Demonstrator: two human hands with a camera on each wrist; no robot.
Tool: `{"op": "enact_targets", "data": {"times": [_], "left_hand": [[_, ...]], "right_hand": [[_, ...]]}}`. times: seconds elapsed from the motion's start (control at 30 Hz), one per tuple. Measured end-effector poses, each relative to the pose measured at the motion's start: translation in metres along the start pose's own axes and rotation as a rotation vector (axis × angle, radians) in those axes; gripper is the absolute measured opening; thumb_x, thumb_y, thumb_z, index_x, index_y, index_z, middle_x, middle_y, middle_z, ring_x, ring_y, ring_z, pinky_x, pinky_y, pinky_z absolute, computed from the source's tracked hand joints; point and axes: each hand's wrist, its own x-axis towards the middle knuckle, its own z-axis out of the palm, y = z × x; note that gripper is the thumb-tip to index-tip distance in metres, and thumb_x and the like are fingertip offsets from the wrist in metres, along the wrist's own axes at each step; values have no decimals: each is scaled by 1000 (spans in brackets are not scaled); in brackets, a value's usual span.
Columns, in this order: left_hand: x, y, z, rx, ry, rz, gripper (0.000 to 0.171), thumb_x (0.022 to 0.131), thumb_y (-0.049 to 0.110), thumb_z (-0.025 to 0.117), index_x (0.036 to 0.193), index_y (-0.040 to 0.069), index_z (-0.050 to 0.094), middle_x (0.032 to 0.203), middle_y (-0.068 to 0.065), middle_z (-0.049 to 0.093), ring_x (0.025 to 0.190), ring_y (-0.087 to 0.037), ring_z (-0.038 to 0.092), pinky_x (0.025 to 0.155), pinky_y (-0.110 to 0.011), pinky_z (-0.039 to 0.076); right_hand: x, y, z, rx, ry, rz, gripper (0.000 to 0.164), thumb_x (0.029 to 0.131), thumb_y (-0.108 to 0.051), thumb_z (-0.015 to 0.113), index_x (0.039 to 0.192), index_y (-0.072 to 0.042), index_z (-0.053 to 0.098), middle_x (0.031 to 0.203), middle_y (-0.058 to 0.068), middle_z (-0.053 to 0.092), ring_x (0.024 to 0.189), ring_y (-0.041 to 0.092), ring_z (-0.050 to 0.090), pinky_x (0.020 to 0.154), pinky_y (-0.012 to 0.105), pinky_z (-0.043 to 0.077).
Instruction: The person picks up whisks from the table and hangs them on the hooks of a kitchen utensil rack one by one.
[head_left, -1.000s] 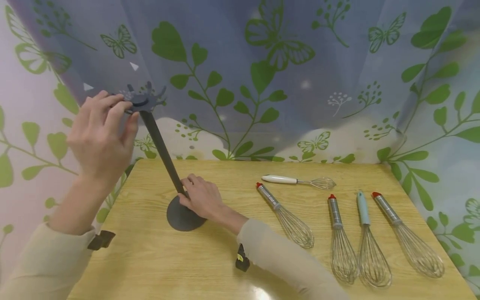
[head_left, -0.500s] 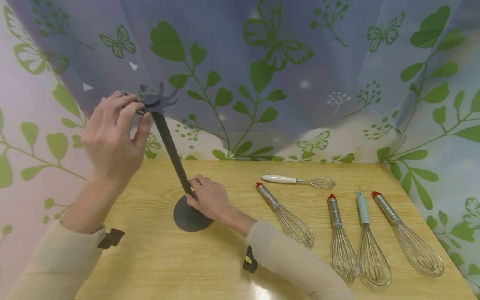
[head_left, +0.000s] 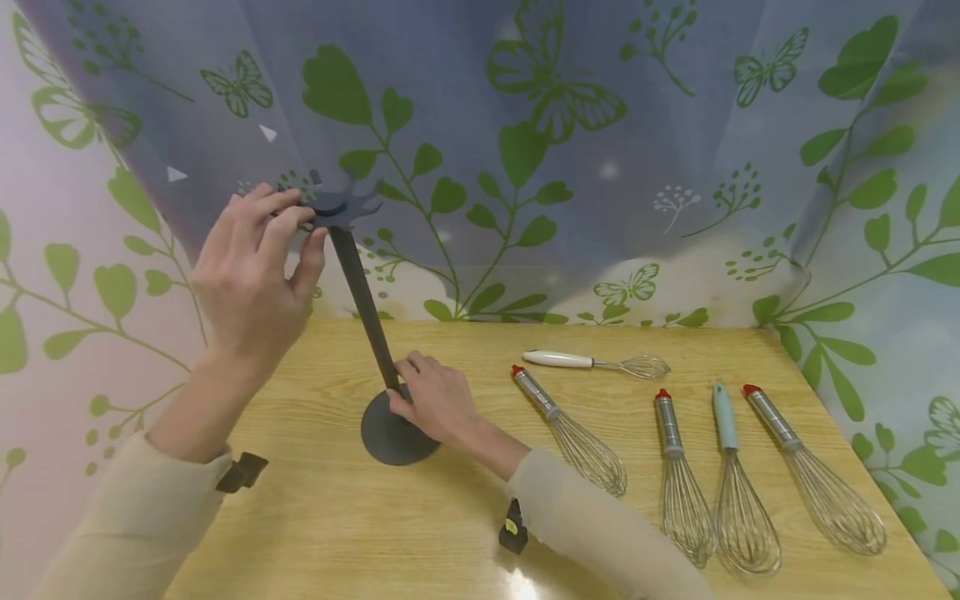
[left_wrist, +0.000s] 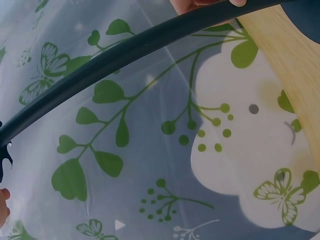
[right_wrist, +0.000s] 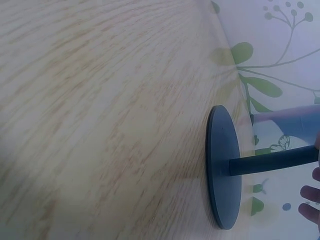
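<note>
A dark grey utensil stand with a round base, a straight post and a hooked top is at the left of the wooden table. My left hand pinches the left edge of its hooked top, hiding some hooks. Low on the post, just above the base, my right hand grips it with thumb and fingers. The left wrist view shows the post crossing the picture, only fingertips at the edges. In the right wrist view the round base appears flat on the tabletop, fingers partly cut off at the right.
Several whisks lie on the right of the table: a small white-handled whisk at the back, a blue-handled whisk, and metal-handled ones with red ends, such as the leftmost metal-handled whisk. A leaf-patterned curtain hangs behind.
The stand has moved to the right across the table, both hands travelling with it and keeping their hold. The whisks have stayed in place.
</note>
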Motion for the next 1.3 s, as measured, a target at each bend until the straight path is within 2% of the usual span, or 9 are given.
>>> {"op": "enact_targets", "data": {"times": [0.13, 0.5, 0.67, 0.97, 1.3], "left_hand": [[0, 3, 4, -6, 8, 12, 27, 101, 28, 65, 102, 2, 73, 109, -20, 78, 113, -42, 74, 109, -56, 57], [-2, 13, 11, -34, -26, 35, 29, 103, 30, 63, 104, 3, 73, 112, -19, 78, 114, -42, 73, 109, -56, 57], [-1, 18, 14, -60, -14, 43, 37, 107, 36, 58, 102, 3, 72, 112, -18, 78, 113, -42, 74, 106, -55, 59], [-2, 28, 22, -79, 5, 54, 43, 109, 40, 53, 101, 2, 73, 111, -19, 78, 110, -41, 75, 105, -54, 60], [-1, 35, 26, -59, 12, 112, 39, 109, 36, 54, 99, 2, 71, 107, -20, 78, 107, -41, 77, 104, -55, 61]], "right_hand": [[-4, 3, -2, 6, -6, 16, 35, 102, -43, 64, 124, -17, 71, 111, -4, 72, 84, 9, 70, 58, 21, 57], [-17, 13, -9, 19, 8, 35, 34, 102, -44, 66, 123, -17, 72, 110, -3, 72, 83, 11, 71, 56, 23, 57], [-23, 18, -13, 32, 43, 29, 33, 101, -42, 68, 120, -15, 73, 107, -2, 72, 78, 11, 70, 53, 22, 55], [-31, 23, -17, 67, 56, 59, 33, 99, -40, 70, 120, -14, 73, 105, 0, 72, 77, 13, 70, 53, 24, 55], [-39, 27, -20, 43, 85, 62, 31, 99, -38, 71, 118, -14, 74, 103, -1, 72, 78, 12, 69, 53, 23, 54]]}}
